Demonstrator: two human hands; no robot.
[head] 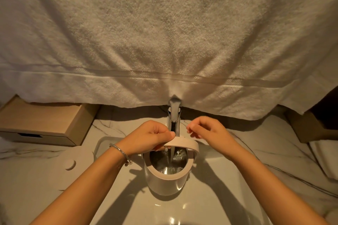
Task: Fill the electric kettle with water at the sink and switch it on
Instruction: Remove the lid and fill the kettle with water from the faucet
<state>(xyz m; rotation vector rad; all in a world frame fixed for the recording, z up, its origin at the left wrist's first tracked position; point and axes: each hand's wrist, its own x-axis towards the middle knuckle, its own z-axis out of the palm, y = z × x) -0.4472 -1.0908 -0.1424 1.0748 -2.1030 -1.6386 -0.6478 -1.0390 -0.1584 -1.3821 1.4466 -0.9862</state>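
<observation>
The electric kettle (pixel 167 177) is hanging open-topped over the sink (pixel 201 202), directly under the tap (pixel 173 124), and a stream of water is running into it. The left hand (pixel 148 137) is gripping the kettle's handle (pixel 182 142), fingers wrapped closed around it; the right hand (pixel 206 129) is hovering loosely curled beside the tap, holding nothing. The lid (pixel 73 159) is lying on the worktop (pixel 27 179). Filling well likely means keeping the kettle level and centred, watching the level, and shutting off before it overfills.

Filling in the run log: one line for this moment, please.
stage: filling | kettle: open, in sink under running tap | left hand: holds handle | right hand: free
</observation>
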